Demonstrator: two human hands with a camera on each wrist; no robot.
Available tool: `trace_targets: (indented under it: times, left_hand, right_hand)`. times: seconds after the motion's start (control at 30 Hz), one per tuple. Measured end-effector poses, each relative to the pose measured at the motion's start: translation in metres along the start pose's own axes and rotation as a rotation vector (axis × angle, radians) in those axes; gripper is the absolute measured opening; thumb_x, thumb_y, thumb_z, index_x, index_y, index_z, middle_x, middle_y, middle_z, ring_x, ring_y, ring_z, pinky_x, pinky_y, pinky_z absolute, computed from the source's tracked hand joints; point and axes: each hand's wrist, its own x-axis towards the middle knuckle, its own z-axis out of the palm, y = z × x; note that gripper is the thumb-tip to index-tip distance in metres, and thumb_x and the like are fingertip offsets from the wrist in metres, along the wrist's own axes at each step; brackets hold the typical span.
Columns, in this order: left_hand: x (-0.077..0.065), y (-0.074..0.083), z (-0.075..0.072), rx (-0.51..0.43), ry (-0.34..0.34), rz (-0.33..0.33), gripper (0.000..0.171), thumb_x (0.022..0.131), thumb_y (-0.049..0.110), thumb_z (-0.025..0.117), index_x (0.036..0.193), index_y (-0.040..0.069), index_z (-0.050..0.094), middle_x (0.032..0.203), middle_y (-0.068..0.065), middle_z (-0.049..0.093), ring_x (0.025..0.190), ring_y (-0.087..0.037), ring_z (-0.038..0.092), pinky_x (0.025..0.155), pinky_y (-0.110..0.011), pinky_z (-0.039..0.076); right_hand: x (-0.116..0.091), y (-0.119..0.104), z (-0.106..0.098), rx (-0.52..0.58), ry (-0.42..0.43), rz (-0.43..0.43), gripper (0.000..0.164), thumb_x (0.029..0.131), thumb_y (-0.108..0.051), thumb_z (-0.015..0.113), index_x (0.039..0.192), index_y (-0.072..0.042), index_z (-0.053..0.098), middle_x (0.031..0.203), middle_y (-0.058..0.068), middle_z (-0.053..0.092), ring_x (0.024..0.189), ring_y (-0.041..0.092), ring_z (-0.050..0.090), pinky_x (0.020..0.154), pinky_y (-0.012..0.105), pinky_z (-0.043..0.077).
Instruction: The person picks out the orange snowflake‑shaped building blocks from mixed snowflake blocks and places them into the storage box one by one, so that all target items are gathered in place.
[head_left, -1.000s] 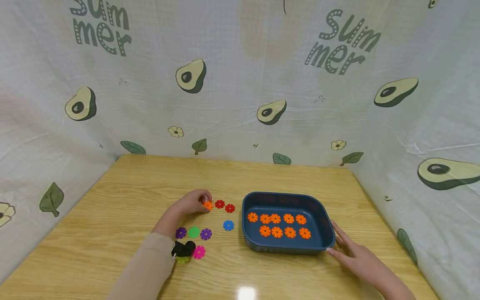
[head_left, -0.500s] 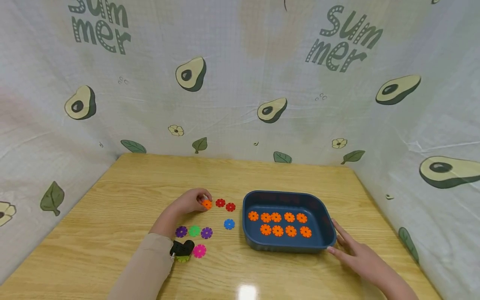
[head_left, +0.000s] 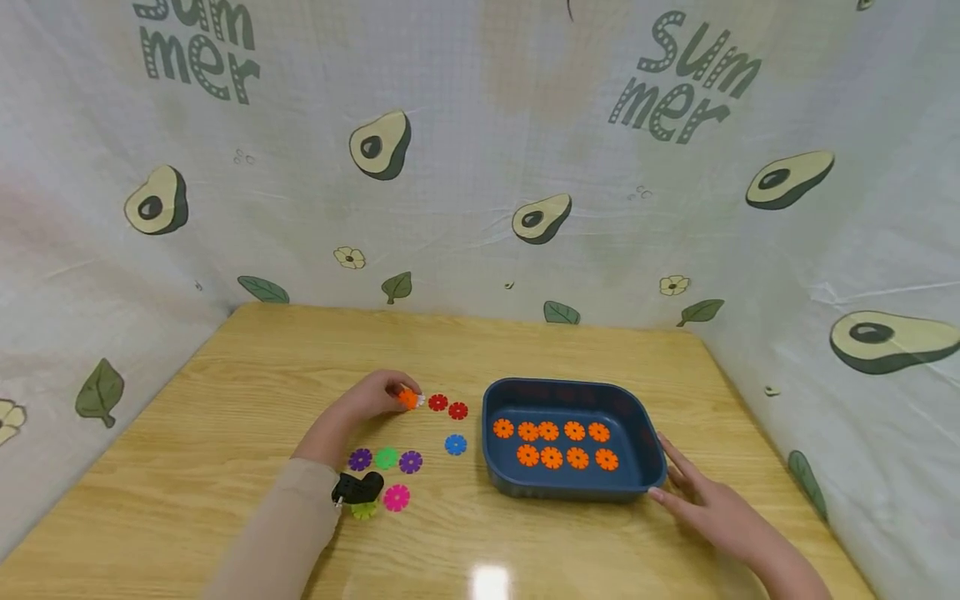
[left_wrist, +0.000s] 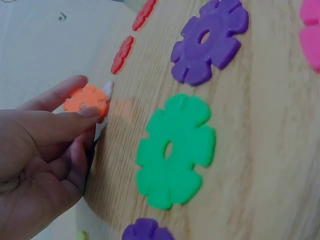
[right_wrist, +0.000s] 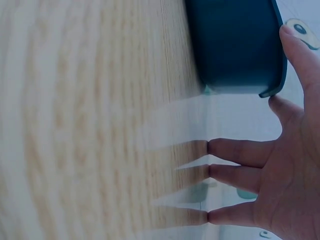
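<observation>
In the head view my left hand (head_left: 372, 395) pinches an orange flower-shaped disc (head_left: 408, 399) between thumb and fingers, low over the table's left half. A white piece (head_left: 421, 400) shows beside it, partly hidden in the left wrist view. Two red discs (head_left: 438, 402) lie just to the right. My right hand (head_left: 716, 510) is at the right end of a dark blue bin (head_left: 562, 487). In the right wrist view its thumb and forefinger touch the bin's rim (right_wrist: 281, 55), while the other fingers stand straight on the table. Several orange discs (head_left: 574, 431) lie flat inside the bin.
Between left forearm and bin lie a blue disc (head_left: 455, 444), a green disc (head_left: 386, 458), two purple discs (head_left: 410, 462), a pink disc (head_left: 397, 497) and a yellow-green disc (head_left: 364, 510). A printed cloth (head_left: 450, 275) surrounds the wooden table (head_left: 420, 550) at back and sides.
My left hand has drawn up and slightly left with the orange disc, and the white piece shows more beside it. The right hand stays at the bin. The head view shifts a little.
</observation>
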Motion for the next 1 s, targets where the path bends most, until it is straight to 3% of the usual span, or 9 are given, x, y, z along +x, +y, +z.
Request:
trace_targets:
  times: [0.2, 0.6, 1.0]
  left_hand:
    - [-0.002, 0.012, -0.002, -0.058, -0.002, -0.023, 0.028, 0.086, -0.005, 0.070, 0.112, 0.004, 0.070, 0.100, -0.010, 0.059, 0.089, -0.024, 0.052, 0.075, -0.032, 0.048]
    - [-0.006, 0.063, 0.012, -0.042, -0.017, 0.062, 0.030, 0.081, -0.006, 0.074, 0.109, 0.003, 0.071, 0.109, -0.009, 0.063, 0.100, -0.027, 0.055, 0.075, -0.034, 0.051]
    - [-0.004, 0.118, 0.029, -0.016, -0.097, 0.112, 0.030, 0.084, -0.006, 0.070, 0.109, 0.010, 0.073, 0.101, -0.005, 0.062, 0.077, -0.021, 0.056, 0.060, -0.031, 0.049]
  right_hand:
    - [0.002, -0.001, 0.000, 0.001, -0.020, 0.014, 0.085, 0.096, -0.053, 0.053, 0.158, -0.022, 0.004, 0.138, 0.030, 0.046, 0.123, 0.061, 0.037, 0.090, 0.072, 0.034]
    - [0.000, 0.000, -0.001, -0.002, -0.012, 0.008, 0.084, 0.096, -0.051, 0.055, 0.158, -0.021, 0.006, 0.137, 0.031, 0.046, 0.122, 0.060, 0.039, 0.090, 0.070, 0.035]
    - [-0.002, 0.000, -0.001, 0.013, -0.004, 0.007, 0.083, 0.096, -0.050, 0.055, 0.158, -0.020, 0.008, 0.137, 0.031, 0.047, 0.122, 0.060, 0.040, 0.091, 0.071, 0.034]
